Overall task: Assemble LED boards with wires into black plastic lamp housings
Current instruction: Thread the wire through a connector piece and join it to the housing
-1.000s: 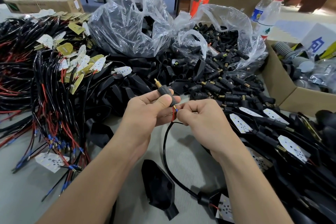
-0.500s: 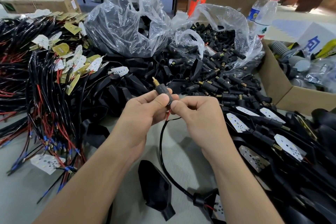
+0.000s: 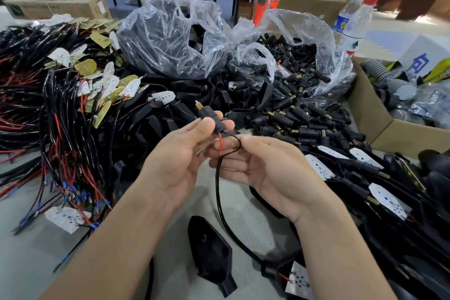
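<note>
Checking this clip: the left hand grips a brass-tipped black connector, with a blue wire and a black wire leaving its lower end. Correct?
Not quite. The head view shows a red wire, not blue, beside the black wire. The left hand does grip the brass-tipped black connector.

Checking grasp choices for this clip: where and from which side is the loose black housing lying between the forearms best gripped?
Probably from above, pinching across the black housing at its wide middle: it lies flat on the table, both long edges exposed.
</note>
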`<action>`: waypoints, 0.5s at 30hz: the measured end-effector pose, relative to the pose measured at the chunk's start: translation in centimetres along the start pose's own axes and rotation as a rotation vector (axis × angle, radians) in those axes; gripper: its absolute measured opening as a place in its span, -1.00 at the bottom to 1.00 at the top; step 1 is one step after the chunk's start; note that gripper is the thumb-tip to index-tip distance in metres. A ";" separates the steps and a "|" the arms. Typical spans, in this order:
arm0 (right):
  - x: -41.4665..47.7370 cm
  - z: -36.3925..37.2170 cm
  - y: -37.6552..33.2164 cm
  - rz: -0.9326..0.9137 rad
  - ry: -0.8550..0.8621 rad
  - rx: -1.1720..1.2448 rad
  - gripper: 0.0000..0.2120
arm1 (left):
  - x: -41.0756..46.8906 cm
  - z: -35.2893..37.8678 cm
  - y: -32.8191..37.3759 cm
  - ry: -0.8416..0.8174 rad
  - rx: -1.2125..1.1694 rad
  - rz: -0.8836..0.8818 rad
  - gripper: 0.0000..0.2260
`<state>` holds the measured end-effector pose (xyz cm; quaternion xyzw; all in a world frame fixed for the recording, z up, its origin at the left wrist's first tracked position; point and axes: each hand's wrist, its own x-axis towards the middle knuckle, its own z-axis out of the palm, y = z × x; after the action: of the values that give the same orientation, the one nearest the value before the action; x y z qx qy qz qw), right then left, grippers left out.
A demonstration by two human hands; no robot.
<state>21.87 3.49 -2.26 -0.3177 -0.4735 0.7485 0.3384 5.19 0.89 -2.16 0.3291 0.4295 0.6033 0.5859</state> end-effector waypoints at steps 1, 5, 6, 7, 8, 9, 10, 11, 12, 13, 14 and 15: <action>0.0 0.1 0.0 0.013 -0.033 0.017 -0.61 | 0.0 0.0 0.0 -0.016 -0.006 -0.012 -0.79; 0.0 0.2 0.0 0.011 -0.065 0.015 -0.60 | -0.1 0.1 0.2 -0.051 -0.069 -0.047 -0.78; 0.0 0.3 0.0 0.005 -0.058 0.006 -0.60 | -0.1 0.1 0.2 -0.047 -0.085 -0.050 -0.77; 0.0 0.5 0.0 -0.003 -0.050 -0.008 -0.60 | -0.2 0.1 0.2 -0.040 -0.101 -0.053 -0.76; 0.0 0.6 0.0 -0.015 -0.040 -0.027 -0.59 | -0.2 0.2 0.2 -0.033 -0.114 -0.055 -0.76; 0.0 0.8 0.0 -0.028 -0.028 -0.053 -0.57 | -0.2 0.2 0.2 -0.030 -0.120 -0.054 -0.77; 0.0 1.0 0.0 -0.042 -0.013 -0.084 -0.55 | -0.3 0.2 0.1 -0.032 -0.116 -0.050 -0.77; 0.0 1.2 0.0 -0.058 0.004 -0.116 -0.54 | -0.3 0.3 0.1 -0.037 -0.108 -0.046 -0.78; 0.0 1.3 0.1 -0.077 0.025 -0.147 -0.54 | -0.3 0.3 0.1 -0.045 -0.102 -0.043 -0.78; 0.0 1.5 0.1 -0.098 0.052 -0.173 -0.55 | -0.3 0.3 0.1 -0.051 -0.099 -0.041 -0.78; 0.1 1.6 0.2 -0.120 0.086 -0.194 -0.56 | -0.3 0.3 0.1 -0.056 -0.099 -0.040 -0.79; 0.2 1.7 0.3 -0.138 0.123 -0.208 -0.57 | -0.2 0.3 0.0 -0.062 -0.101 -0.039 -0.79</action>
<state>20.29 2.73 -1.93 -0.3632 -0.5478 0.6493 0.3827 5.48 0.69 -2.00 0.3091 0.3866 0.6023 0.6263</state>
